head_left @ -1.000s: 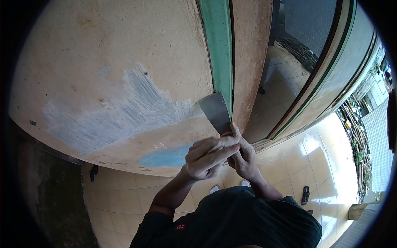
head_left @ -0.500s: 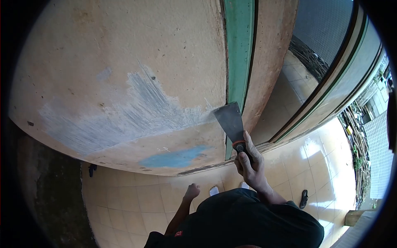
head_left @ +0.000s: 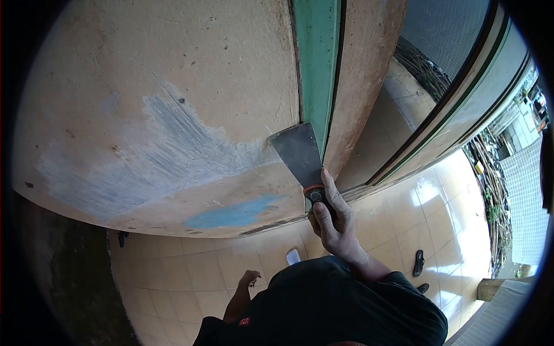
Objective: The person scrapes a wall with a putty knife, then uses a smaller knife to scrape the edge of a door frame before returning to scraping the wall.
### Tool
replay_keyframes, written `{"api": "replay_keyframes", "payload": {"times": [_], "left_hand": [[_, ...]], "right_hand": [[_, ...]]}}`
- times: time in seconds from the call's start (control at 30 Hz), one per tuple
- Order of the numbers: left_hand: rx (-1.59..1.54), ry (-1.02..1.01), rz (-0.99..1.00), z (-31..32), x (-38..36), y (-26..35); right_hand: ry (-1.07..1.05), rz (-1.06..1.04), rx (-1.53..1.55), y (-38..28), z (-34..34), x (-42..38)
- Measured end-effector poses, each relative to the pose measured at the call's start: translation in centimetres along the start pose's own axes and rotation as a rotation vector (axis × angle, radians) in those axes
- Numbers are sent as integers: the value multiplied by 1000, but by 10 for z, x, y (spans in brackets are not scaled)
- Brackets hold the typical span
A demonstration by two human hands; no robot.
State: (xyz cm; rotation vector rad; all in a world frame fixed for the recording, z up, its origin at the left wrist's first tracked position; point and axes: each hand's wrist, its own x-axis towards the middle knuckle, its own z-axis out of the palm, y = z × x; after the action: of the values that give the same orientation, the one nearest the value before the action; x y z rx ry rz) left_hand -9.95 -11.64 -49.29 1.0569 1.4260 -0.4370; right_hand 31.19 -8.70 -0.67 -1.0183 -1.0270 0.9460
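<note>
My right hand [head_left: 336, 224] is wrapped round the dark handle of a putty knife [head_left: 297, 154], thumb on the handle and index finger along its side. The knife's wide grey blade points up and left, its edge right at the wall [head_left: 242, 69] beside a green door frame [head_left: 317, 63]. Left of the blade, a scraped whitish-grey patch [head_left: 179, 147] spreads over the peach paint, with a light blue patch [head_left: 234, 212] below it. Low at my side, my left hand [head_left: 250, 278] hangs over the tiled floor, holding nothing, its fingers loosely bent and apart.
Glossy beige tiles [head_left: 398, 222] cover the floor. Dark sandals [head_left: 419, 262] lie on the right. A dark glass pane [head_left: 441, 52] stands beyond the frame, and piled sticks [head_left: 493, 196] line the floor's far right edge. Dark ground [head_left: 75, 277] lies at left.
The putty knife and my right hand have moved left and slightly up along the wall. My left hand has dropped a little lower and left, its fingers loosening. The view has shifted.
</note>
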Motion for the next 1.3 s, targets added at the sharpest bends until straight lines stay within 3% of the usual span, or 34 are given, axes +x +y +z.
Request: {"api": "replay_keyframes", "payload": {"times": [0.03,0.13,0.27,0.37,0.43,0.47,0.53,0.57,0.63,0.77,0.83,0.87,0.93,0.97,1.03,1.13,1.27,1.3], "left_hand": [[150,44,193,-1,12,-8],[-29,179,101,-5,-8,37],[-132,323,193,3,11,56],[-17,310,183,4,6,71],[416,317,424,4,14,60],[417,320,423,3,16,52],[-90,209,213,0,22,42],[-97,209,219,3,24,40],[493,302,305,12,23,34],[581,257,440,16,8,21],[366,174,141,17,-1,24],[375,175,145,13,-6,27],[744,209,496,11,8,19],[742,206,501,12,12,18],[288,152,117,17,3,30],[333,106,268,10,3,36],[219,142,284,-3,28,31],[349,194,287,-3,34,30]], "right_hand": [[-22,-30,1,0,1,0],[25,43,49,-2,-12,-14],[20,15,-54,-7,-5,-7],[-33,-31,-134,-9,1,2],[-30,-15,-68,-14,1,-4],[-23,8,-33,-11,-2,-11],[-8,51,-20,-8,-9,-14],[6,101,-10,-8,-10,-13],[10,94,-35,-13,-3,-9],[-21,64,-36,-15,-1,-9],[-15,77,-38,-16,-3,-13],[-7,71,-38,-13,-3,-15],[39,69,-14,-5,-4,-16],[39,68,-20,-6,-1,-14],[9,9,-70,-7,7,-6],[-5,46,-34,-10,12,-8],[54,173,67,-7,7,-18],[54,175,62,-9,9,-17]]}}
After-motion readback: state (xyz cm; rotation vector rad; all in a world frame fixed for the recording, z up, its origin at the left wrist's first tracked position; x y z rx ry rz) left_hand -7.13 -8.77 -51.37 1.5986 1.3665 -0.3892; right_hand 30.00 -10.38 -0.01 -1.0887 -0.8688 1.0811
